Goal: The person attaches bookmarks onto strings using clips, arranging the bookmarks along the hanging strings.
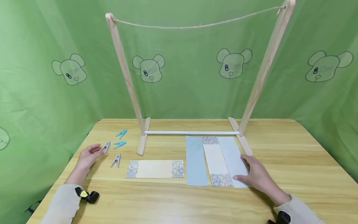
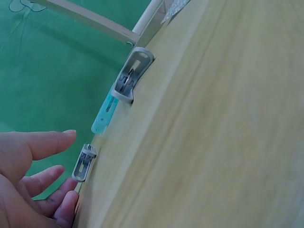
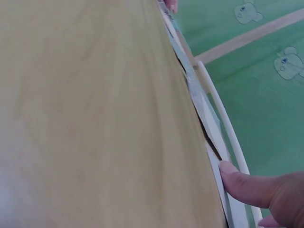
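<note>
My left hand (image 1: 89, 156) is beside a grey clothespin (image 1: 106, 147), thumb and fingers spread around its near end. In the left wrist view, this clothespin (image 2: 84, 163) stands between the thumb and the fingertips. A second grey clothespin (image 1: 116, 160) and two turquoise clothespins (image 1: 119, 144) lie just to the right. On the right, my right hand (image 1: 257, 174) rests on a pale blue paper strip (image 1: 233, 158), its thumb on the surface and a finger at the right edge. Left of it lie a lace-patterned strip (image 1: 216, 160) and a light blue strip (image 1: 196, 161).
Another lace-patterned strip (image 1: 155, 169) lies crosswise left of the upright ones. Behind them stands a wooden frame (image 1: 264, 70) with a sagging string (image 1: 181, 27) across the top and a white bar (image 1: 191, 133) low down. A green curtain (image 1: 190, 93) hangs behind the wooden table (image 1: 156, 203).
</note>
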`<state>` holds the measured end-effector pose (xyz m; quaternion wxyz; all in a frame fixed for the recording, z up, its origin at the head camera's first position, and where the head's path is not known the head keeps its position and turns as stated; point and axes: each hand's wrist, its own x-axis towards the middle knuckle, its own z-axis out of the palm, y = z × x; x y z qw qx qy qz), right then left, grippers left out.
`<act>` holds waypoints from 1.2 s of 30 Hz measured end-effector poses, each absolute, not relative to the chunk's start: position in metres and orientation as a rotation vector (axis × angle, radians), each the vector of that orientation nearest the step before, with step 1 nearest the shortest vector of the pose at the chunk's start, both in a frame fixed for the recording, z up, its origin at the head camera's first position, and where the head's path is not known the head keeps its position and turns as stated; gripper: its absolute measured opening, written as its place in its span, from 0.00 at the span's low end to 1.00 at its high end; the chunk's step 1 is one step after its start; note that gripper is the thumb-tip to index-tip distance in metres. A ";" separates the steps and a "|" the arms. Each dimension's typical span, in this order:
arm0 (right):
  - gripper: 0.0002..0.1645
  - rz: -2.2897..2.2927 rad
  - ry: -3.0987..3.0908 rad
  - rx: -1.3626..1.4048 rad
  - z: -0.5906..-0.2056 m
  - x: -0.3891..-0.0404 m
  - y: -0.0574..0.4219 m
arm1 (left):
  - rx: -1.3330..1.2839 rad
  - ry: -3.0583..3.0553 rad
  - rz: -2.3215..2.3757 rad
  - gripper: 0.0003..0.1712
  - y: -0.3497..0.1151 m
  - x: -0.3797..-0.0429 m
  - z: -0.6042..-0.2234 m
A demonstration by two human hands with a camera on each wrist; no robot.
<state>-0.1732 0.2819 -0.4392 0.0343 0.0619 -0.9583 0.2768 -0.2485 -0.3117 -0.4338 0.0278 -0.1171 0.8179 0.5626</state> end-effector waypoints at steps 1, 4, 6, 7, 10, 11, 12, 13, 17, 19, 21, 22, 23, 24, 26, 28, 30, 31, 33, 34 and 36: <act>0.57 0.860 -2.947 0.208 -0.439 -0.173 0.282 | -0.359 2.531 1.739 0.38 -0.311 -0.248 -0.434; 0.57 0.881 -2.947 0.249 -0.437 -0.174 0.284 | -0.356 2.546 1.751 0.38 -0.311 -0.248 -0.434; 0.57 0.865 -2.950 0.262 -0.435 -0.174 0.285 | -0.353 2.572 1.731 0.38 -0.310 -0.249 -0.435; 0.58 0.846 -2.954 0.258 -0.434 -0.174 0.285 | -0.352 2.584 1.716 0.38 -0.310 -0.249 -0.436; 0.58 0.766 -2.965 0.227 -0.432 -0.173 0.286 | -0.355 2.618 1.668 0.38 -0.309 -0.250 -0.439; 0.58 0.738 -2.971 0.211 -0.432 -0.173 0.286 | -0.359 2.631 1.648 0.38 -0.309 -0.250 -0.441; 0.57 0.713 -2.974 0.199 -0.432 -0.173 0.287 | -0.364 2.641 1.631 0.38 -0.308 -0.250 -0.442; 0.56 0.696 -2.978 0.192 -0.432 -0.172 0.287 | -0.369 2.648 1.619 0.38 -0.308 -0.251 -0.442; 0.49 0.679 -2.982 0.207 -0.430 -0.173 0.290 | -0.384 2.672 1.586 0.39 -0.308 -0.252 -0.444; 0.47 0.691 -2.989 0.230 -0.429 -0.174 0.291 | -0.388 2.679 1.579 0.39 -0.308 -0.252 -0.444; 0.45 0.706 -3.003 0.240 -0.427 -0.176 0.293 | -0.395 2.689 1.568 0.39 -0.308 -0.253 -0.444; 0.45 0.711 -3.014 0.241 -0.427 -0.177 0.294 | -0.397 2.693 1.565 0.39 -0.308 -0.252 -0.444; 0.45 0.725 -3.025 0.239 -0.426 -0.177 0.294 | -0.399 2.699 1.556 0.39 -0.308 -0.252 -0.444; 0.45 0.736 -3.039 0.232 -0.426 -0.178 0.294 | -0.399 2.706 1.547 0.39 -0.308 -0.252 -0.444; 0.45 0.757 -3.051 0.221 -0.426 -0.178 0.295 | -0.397 2.711 1.537 0.40 -0.309 -0.252 -0.443; 0.45 0.795 -3.057 0.211 -0.427 -0.179 0.296 | -0.399 2.709 1.539 0.39 -0.308 -0.251 -0.443; 0.44 0.836 -3.060 0.201 -0.427 -0.179 0.296 | -0.399 2.703 1.546 0.39 -0.308 -0.251 -0.443; 0.43 0.854 -3.059 0.197 -0.428 -0.179 0.296 | -0.401 2.701 1.549 0.39 -0.308 -0.251 -0.442; 0.44 0.877 -3.060 0.195 -0.427 -0.178 0.297 | -0.405 2.698 1.554 0.39 -0.307 -0.252 -0.442; 0.43 0.882 -3.060 0.197 -0.428 -0.178 0.297 | -0.409 2.699 1.553 0.39 -0.307 -0.252 -0.442; 0.45 0.861 -3.038 0.209 -0.429 -0.178 0.297 | -0.417 2.705 1.551 0.38 -0.306 -0.252 -0.442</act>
